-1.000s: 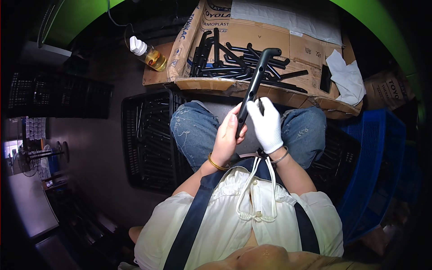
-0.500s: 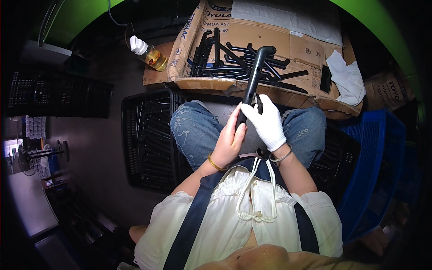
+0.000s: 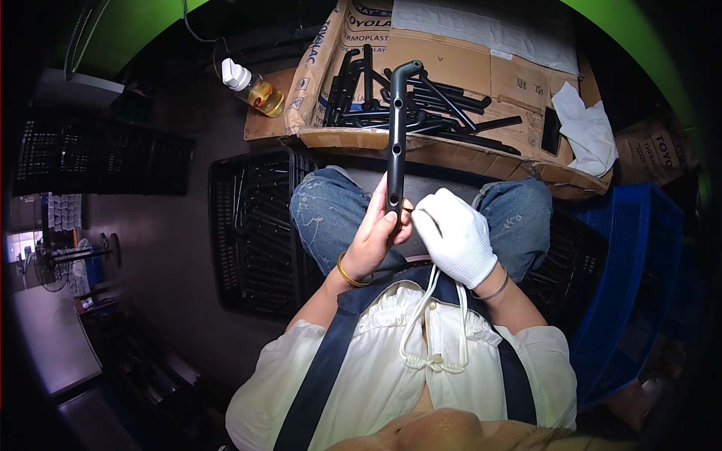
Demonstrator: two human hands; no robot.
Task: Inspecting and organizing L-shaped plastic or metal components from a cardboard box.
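Note:
My bare left hand (image 3: 370, 242) is wrapped around the lower end of a black plastic tube (image 3: 397, 161). The tube stands nearly upright in view, with a row of round holes facing me and a bent top end. Just right of its lower end is my right hand (image 3: 459, 239), in a white knit glove, with the fingers curled closed. A small dark tip shows between the two hands, but what the gloved fingers hold is hidden. More black tubes (image 3: 444, 98) lie heaped in an open cardboard box (image 3: 342, 138) beyond my knees.
Black crates of similar parts stand on the left (image 3: 218, 248) and right (image 3: 568, 259) of my legs. A blue crate (image 3: 628, 293) is farther right. A bottle of yellow liquid (image 3: 263, 96) stands left of the box. A phone (image 3: 550, 131) and white cloth (image 3: 585, 128) lie at its right.
The tube has turned more upright, its holes now facing me, and its top has shifted left. My gloved hand has come off the tube, down and right; its dark tool is now mostly hidden.

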